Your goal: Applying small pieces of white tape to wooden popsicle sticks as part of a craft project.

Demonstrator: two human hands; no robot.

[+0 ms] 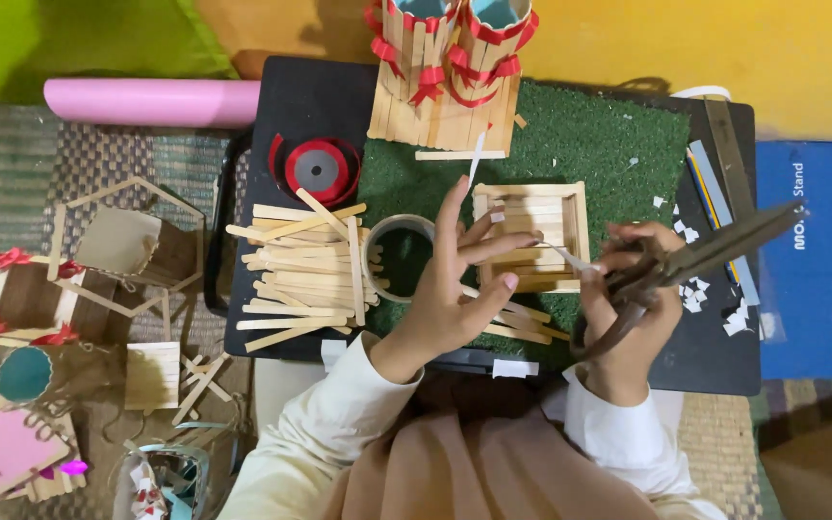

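My left hand (456, 287) hovers with fingers spread over the green grass mat (618, 144), its fingertips touching a small wooden-stick tray (570, 207). My right hand (633, 289) grips a large pair of scissors (715, 252) whose blades point right, and it also pinches a thin white strip (570, 258) toward the tray. A roll of clear tape (382, 241) lies just left of my left hand. A heap of loose wooden sticks (300, 274) lies on the black board (286, 106).
A red ribbon spool (318, 168) sits behind the sticks. Two stick-built cups with red ribbon (450, 67) stand at the back. A pink roll (146, 101) lies far left. Several stick crafts (98, 260) cover the woven mat on the left. White paper scraps (695, 294) lie right.
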